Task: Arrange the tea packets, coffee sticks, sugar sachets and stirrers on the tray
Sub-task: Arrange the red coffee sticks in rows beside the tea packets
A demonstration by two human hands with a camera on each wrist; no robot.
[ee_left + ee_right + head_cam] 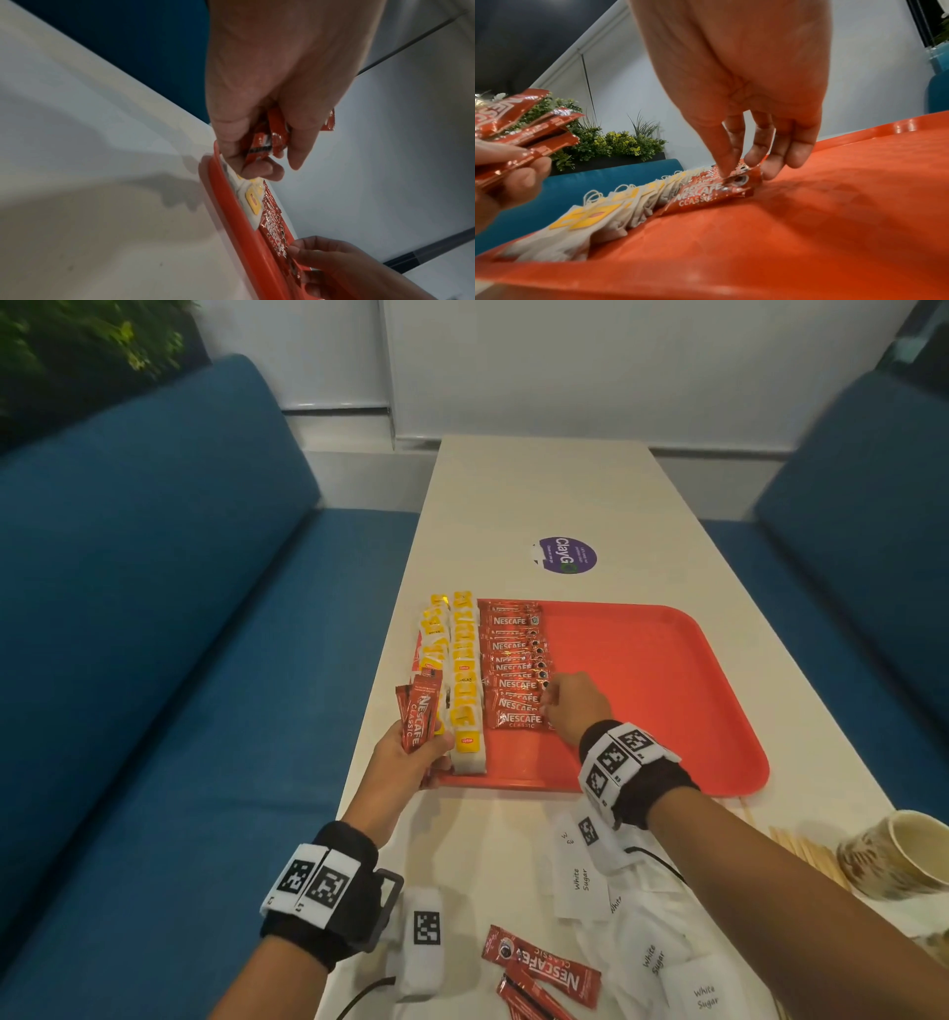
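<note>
Fingertips of my right hand (575, 706) point down and pinch the end of the nearest coffee stick (706, 198), which lies on the red tray (667, 690) at the near end of a row of coffee sticks (513, 660). Just left of that row runs a line of tea packets (464, 680), along the tray's left side. My left hand (405, 762) hovers at the tray's near-left corner, palm up, fingers curled round a small bundle of coffee sticks (418, 719). Nearer me on the white surface (513, 505) lie sugar sachets (580, 880), two loose coffee sticks (542, 968), wooden stirrers (811, 855) and a paper cup (898, 855).
</note>
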